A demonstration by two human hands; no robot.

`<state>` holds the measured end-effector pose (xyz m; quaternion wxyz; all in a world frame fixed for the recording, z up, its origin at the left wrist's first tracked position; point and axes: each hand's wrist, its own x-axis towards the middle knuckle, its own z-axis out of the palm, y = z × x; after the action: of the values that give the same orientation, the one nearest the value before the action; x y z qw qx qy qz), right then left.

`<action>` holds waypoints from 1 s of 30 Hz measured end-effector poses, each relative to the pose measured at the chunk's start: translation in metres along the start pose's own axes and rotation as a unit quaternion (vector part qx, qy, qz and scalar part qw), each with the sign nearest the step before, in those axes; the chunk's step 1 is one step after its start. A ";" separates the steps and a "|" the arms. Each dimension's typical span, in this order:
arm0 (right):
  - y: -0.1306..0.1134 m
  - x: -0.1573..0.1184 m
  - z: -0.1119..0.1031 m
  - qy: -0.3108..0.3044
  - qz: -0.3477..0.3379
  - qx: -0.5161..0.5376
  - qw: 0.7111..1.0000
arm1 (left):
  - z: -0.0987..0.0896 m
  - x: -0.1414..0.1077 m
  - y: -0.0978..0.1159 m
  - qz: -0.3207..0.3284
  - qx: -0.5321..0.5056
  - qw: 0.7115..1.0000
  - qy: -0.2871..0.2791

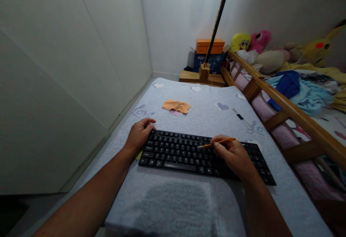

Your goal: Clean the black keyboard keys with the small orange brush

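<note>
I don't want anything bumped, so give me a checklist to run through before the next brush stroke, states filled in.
1. Brush held in the right hand: ok.
2. Brush tip touching the keys: cannot tell; it shows over them, but contact is unclear.
3. Left hand at the keyboard's far left corner: ok; how firmly it holds, cannot tell.
4. Orange cloth apart from the keyboard: ok, it lies beyond it.
5. Thin tool with a black band apart from the keyboard: ok, beyond its right part.
6. Yellow item away from the keyboard: not ok, it shows right at the left edge.
</note>
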<state>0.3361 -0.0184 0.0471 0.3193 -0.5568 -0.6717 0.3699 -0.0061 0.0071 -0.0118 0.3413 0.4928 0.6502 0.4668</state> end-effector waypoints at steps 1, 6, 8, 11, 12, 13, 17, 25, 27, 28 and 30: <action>0.001 0.000 -0.002 0.003 0.002 -0.004 1.000 | 0.000 0.000 0.000 0.001 0.000 1.000 0.001; 0.009 0.000 -0.012 0.010 0.018 0.000 1.000 | 0.000 0.000 0.001 0.003 0.012 1.000 0.008; 0.010 0.001 -0.015 0.014 0.029 0.005 0.999 | 0.000 0.000 0.001 0.001 0.013 1.000 0.007; 0.011 0.000 -0.019 0.016 0.044 0.010 0.999 | 0.000 0.000 0.002 -0.001 0.007 1.000 0.004; 0.011 0.000 -0.020 0.016 0.048 0.010 0.999 | 0.001 0.000 0.002 -0.001 0.004 1.000 0.002; 0.011 0.000 -0.022 0.017 0.052 0.010 0.998 | 0.001 0.000 0.001 -0.001 0.002 1.000 0.002; 0.015 -0.001 -0.027 0.019 0.059 -0.002 0.998 | 0.001 -0.001 0.001 -0.002 0.010 1.000 0.006; 0.021 -0.001 -0.033 0.038 0.063 -0.034 0.997 | 0.000 0.000 0.003 0.003 0.026 1.000 0.004; 0.020 -0.001 -0.034 0.048 0.063 -0.043 0.996 | 0.000 0.000 0.002 0.003 0.026 1.000 0.002; 0.019 -0.001 -0.036 0.055 0.061 -0.047 0.995 | 0.000 0.000 0.002 0.003 0.024 1.000 0.001; 0.017 -0.001 -0.038 0.067 0.060 -0.053 0.995 | 0.000 0.000 0.002 0.002 0.021 1.000 0.002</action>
<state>0.3771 -0.0126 0.0519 0.3113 -0.6356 -0.6327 0.3143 -0.0056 0.0071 -0.0101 0.3289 0.5005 0.6594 0.4544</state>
